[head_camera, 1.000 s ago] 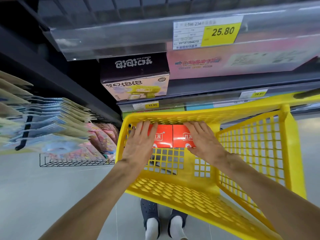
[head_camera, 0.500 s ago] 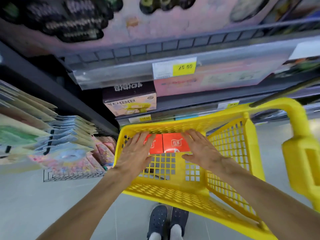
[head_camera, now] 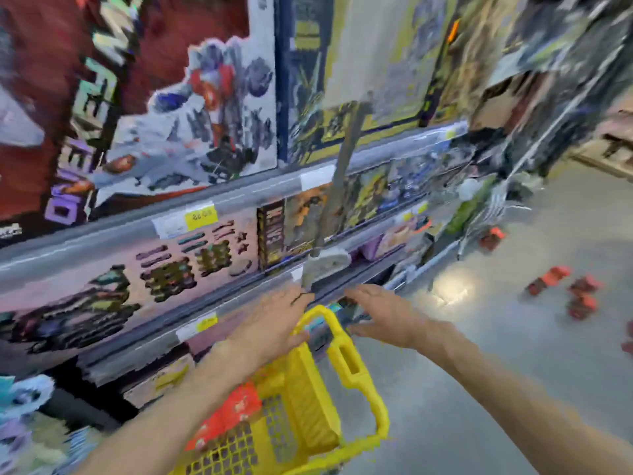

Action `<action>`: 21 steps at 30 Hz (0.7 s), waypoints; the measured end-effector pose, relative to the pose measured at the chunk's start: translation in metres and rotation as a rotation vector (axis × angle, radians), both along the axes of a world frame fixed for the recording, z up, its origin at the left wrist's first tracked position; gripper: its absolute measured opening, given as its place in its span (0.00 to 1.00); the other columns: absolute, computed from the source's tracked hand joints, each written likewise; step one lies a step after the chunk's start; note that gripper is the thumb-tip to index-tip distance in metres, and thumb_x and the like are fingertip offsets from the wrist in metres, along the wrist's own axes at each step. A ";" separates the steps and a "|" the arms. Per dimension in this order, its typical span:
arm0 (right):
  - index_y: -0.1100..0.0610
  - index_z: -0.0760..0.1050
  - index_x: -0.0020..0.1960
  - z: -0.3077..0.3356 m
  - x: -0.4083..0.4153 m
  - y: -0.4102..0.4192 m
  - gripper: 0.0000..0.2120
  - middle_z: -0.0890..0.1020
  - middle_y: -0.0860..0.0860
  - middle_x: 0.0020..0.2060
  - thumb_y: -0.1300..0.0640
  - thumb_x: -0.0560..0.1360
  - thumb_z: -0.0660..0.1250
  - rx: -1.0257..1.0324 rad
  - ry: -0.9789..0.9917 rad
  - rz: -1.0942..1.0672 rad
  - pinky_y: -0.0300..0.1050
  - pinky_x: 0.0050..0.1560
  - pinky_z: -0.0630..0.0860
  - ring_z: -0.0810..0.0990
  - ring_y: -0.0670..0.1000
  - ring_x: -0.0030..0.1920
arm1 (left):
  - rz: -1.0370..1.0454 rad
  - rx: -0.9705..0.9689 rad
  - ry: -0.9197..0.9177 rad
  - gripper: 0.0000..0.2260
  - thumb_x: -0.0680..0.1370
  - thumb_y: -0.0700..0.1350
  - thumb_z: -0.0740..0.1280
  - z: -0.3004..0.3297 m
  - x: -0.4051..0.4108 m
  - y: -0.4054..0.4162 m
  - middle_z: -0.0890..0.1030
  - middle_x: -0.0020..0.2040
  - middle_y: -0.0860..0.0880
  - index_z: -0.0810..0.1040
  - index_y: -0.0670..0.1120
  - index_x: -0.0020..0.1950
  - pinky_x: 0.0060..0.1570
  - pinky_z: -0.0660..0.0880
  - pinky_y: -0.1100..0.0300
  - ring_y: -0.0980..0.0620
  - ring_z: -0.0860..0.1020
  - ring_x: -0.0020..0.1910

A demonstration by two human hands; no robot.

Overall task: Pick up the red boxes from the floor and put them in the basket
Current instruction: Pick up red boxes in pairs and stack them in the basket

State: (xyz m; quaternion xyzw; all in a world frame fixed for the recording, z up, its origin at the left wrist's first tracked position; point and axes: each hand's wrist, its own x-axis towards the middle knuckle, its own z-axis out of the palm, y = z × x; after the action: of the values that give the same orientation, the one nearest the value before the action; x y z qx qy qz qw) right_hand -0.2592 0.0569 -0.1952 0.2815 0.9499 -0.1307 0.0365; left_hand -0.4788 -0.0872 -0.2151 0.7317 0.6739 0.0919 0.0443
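Here, red boxes in basket (head_camera: 227, 418): we see them lying inside, at 7 o'clock.
Red boxes on floor (head_camera: 561, 287): scattered at 3 o'clock, well apart from the basket.
Basket (head_camera: 310, 406): yellow, handle raised.
Left hand (head_camera: 274, 325): our fingers straight, empty, above the handle.
Right hand (head_camera: 387, 317): spread, empty.
Shelves (head_camera: 191, 197): blurred toy packaging, 10 o'clock.
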 end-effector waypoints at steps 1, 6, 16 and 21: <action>0.56 0.68 0.74 0.024 0.023 0.009 0.38 0.75 0.57 0.66 0.34 0.71 0.64 0.018 0.013 -0.050 0.51 0.68 0.68 0.72 0.59 0.68 | -0.055 0.026 -0.006 0.33 0.75 0.57 0.69 0.023 0.017 0.020 0.67 0.74 0.45 0.64 0.46 0.75 0.71 0.65 0.48 0.43 0.66 0.73; 0.58 0.69 0.73 0.124 0.154 0.043 0.34 0.78 0.59 0.62 0.41 0.74 0.72 0.181 0.077 -0.281 0.49 0.63 0.69 0.76 0.60 0.63 | -0.358 0.214 0.039 0.29 0.75 0.57 0.70 0.117 0.126 0.117 0.72 0.70 0.45 0.69 0.45 0.71 0.67 0.69 0.49 0.44 0.70 0.69; 0.57 0.59 0.78 0.182 0.440 0.109 0.42 0.68 0.56 0.74 0.37 0.74 0.69 0.323 0.067 -0.718 0.48 0.71 0.62 0.67 0.58 0.73 | -0.621 0.246 0.115 0.37 0.73 0.68 0.62 0.188 0.381 0.298 0.70 0.72 0.43 0.67 0.44 0.74 0.68 0.69 0.45 0.42 0.68 0.72; 0.57 0.61 0.77 0.200 0.566 0.159 0.43 0.72 0.55 0.71 0.35 0.72 0.70 0.332 0.055 -0.834 0.50 0.69 0.68 0.71 0.58 0.69 | -0.659 0.265 0.058 0.41 0.69 0.72 0.50 0.205 0.485 0.387 0.70 0.71 0.46 0.66 0.47 0.74 0.70 0.64 0.51 0.45 0.66 0.71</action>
State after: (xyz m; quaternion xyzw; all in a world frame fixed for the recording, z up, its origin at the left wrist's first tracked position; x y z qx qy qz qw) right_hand 0.3067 0.2155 0.0048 0.6387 0.7641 0.0125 -0.0902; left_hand 0.0059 0.2996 -0.0103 0.9115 0.3849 0.1385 -0.0430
